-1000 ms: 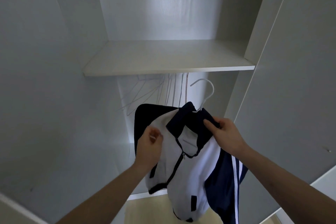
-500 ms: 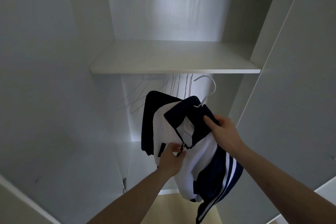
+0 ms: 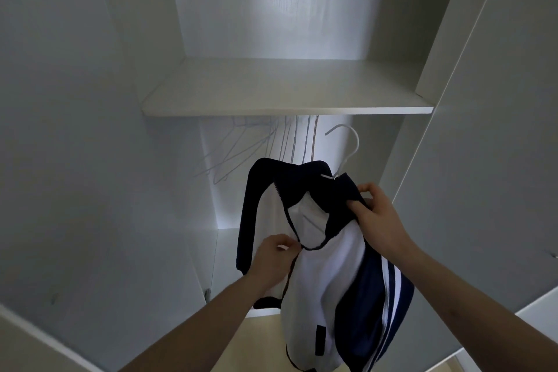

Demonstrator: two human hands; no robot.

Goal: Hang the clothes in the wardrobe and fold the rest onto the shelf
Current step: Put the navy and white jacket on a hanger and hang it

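Our right hand (image 3: 382, 217) grips the jacket (image 3: 326, 275) at its collar; our left hand (image 3: 273, 257) pinches the zipper; the hanger hook (image 3: 347, 145) rises just below the shelf (image 3: 287, 100), nearer our right.

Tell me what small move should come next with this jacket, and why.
Probably pull the zip up a little: the left hand pinches at the zipper while the right hand holds the collar of the jacket, already on its white hanger but not hung.
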